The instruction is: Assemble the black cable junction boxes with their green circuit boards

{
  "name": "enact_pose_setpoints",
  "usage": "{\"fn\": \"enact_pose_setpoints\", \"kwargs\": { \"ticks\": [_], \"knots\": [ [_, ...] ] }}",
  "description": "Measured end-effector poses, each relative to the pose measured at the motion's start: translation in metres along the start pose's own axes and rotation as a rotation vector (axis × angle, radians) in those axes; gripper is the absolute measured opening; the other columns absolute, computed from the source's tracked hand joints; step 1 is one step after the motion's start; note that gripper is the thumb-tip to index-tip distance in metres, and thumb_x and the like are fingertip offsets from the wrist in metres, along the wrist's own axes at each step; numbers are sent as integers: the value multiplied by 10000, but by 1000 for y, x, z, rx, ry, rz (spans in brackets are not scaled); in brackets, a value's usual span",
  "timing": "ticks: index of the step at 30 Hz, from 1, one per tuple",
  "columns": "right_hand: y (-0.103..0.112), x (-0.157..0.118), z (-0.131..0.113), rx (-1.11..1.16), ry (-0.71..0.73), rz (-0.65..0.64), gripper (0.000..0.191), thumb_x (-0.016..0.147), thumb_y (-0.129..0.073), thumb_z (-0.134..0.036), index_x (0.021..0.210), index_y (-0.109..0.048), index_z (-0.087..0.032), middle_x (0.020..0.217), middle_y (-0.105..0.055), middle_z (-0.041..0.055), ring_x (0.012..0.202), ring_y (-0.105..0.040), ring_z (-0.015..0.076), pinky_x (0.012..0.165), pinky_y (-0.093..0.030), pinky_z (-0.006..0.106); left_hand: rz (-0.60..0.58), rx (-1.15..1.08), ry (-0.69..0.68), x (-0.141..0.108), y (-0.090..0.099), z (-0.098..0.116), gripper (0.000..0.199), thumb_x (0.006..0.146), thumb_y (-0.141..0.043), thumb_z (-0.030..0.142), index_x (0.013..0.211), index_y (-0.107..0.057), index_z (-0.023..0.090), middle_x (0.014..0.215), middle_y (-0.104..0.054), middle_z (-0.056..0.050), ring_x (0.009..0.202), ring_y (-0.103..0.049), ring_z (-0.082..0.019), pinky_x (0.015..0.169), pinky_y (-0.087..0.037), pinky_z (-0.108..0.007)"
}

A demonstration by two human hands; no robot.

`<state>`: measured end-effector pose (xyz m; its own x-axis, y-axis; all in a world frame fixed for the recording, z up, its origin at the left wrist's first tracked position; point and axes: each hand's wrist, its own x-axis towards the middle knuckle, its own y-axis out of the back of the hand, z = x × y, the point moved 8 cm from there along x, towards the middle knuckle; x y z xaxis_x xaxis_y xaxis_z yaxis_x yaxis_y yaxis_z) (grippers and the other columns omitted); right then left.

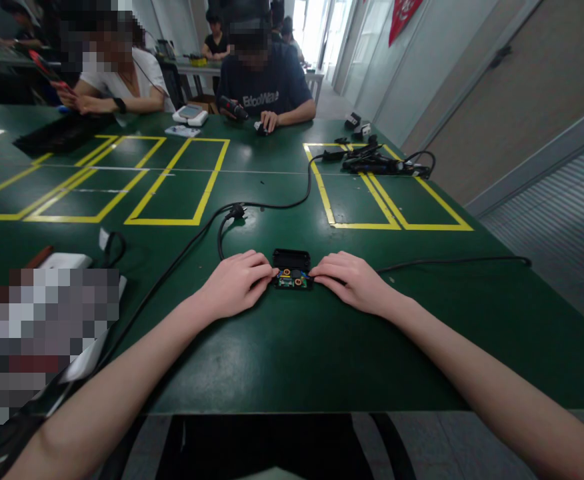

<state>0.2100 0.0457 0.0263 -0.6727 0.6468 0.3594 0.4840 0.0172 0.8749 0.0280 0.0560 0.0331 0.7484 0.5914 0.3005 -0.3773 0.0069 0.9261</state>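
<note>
A small black case [292, 259] lies open on the green table, with a circuit board [287, 283] and copper-coloured coils showing inside. My left hand [242, 283] pinches at the case's left end, where the black cable [220, 241] with a plug [237, 211] passes beneath or beside it. At the right end, my right hand [349, 281] has its thumb and finger closed on the black cord [452, 261] that runs off to the right. Exactly what the left fingertips grip is too small to tell.
Yellow tape [212, 180] marks rectangles on the green table [292, 360]. A long black cable [277, 205] crosses to a pile of cords [372, 160] at the back right. Two people sit opposite; one holds a power tool [233, 108]. White items [67, 261] lie left.
</note>
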Motion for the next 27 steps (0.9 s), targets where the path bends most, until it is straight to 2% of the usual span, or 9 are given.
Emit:
{"fn": "enact_pose_setpoints", "kwargs": {
  "ticks": [3,5,9,11,13,16,21,24,27],
  "knots": [
    [0,0,2,50,1,-6,264,1077,-485,-291,1031,-733,-209,978,-759,90,905,-683,224,777,-481,367,54,-74,23,0,1,-1,210,1004,-505,217,962,-709,191,1052,-703,-76,933,-661,-205,826,-576,-341],
    [0,0,7,101,-37,34,246,1065,-520,-311,997,-734,-210,1001,-744,86,920,-682,219,810,-493,372,108,-139,47,-1,3,-2,191,996,-534,236,993,-719,192,1105,-700,-79,981,-677,-212,866,-589,-360],
    [-3,2,25,33,-244,159,249,1030,-572,-373,1140,-726,-212,1127,-702,117,1034,-657,269,880,-504,438,190,-184,102,-2,5,-6,239,989,-586,282,1171,-714,194,1158,-706,-101,1061,-681,-247,953,-590,-429],
    [-7,3,31,-43,-325,176,299,1023,-570,-398,1207,-712,-209,1172,-685,138,1081,-627,305,896,-496,487,183,-162,120,-2,2,-8,350,948,-670,344,1267,-690,200,1287,-679,-134,1164,-653,-295,1015,-569,-504],
    [-11,4,32,-56,-358,183,286,1012,-579,-392,1190,-712,-211,1184,-686,142,1092,-610,318,904,-493,513,134,-128,127,-2,-3,-10,477,887,-759,399,1320,-678,216,1454,-602,-161,1293,-592,-352,1074,-522,-584],
    [-12,6,31,85,-370,206,228,972,-624,-318,1171,-673,-218,1144,-720,117,1042,-636,287,886,-516,477,74,-106,132,-3,-11,-12,482,862,-799,394,1308,-699,243,1559,-534,-156,1376,-545,-378,1111,-479,-624],
    [-14,6,30,456,-427,236,236,919,-636,-244,1146,-576,-219,963,-762,48,843,-701,202,782,-566,366,87,-151,115,-4,-11,-11,423,881,-778,345,1280,-697,228,1527,-577,-153,1316,-625,-338,1110,-501,-561],
    [-13,7,27,561,-416,266,224,895,-651,-237,1102,-567,-224,948,-754,42,895,-732,208,837,-595,379,108,-188,121,-4,-9,-10,387,857,-796,319,1208,-672,214,1421,-658,-142,1270,-661,-318,1081,-528,-512],
    [-9,7,23,571,-385,274,202,895,-648,-228,1084,-575,-225,969,-742,50,921,-736,216,860,-610,398,121,-270,193,-5,-9,-14,390,818,-819,302,1124,-595,210,1224,-733,-104,1082,-737,-287,920,-599,-438]
  ]
}}
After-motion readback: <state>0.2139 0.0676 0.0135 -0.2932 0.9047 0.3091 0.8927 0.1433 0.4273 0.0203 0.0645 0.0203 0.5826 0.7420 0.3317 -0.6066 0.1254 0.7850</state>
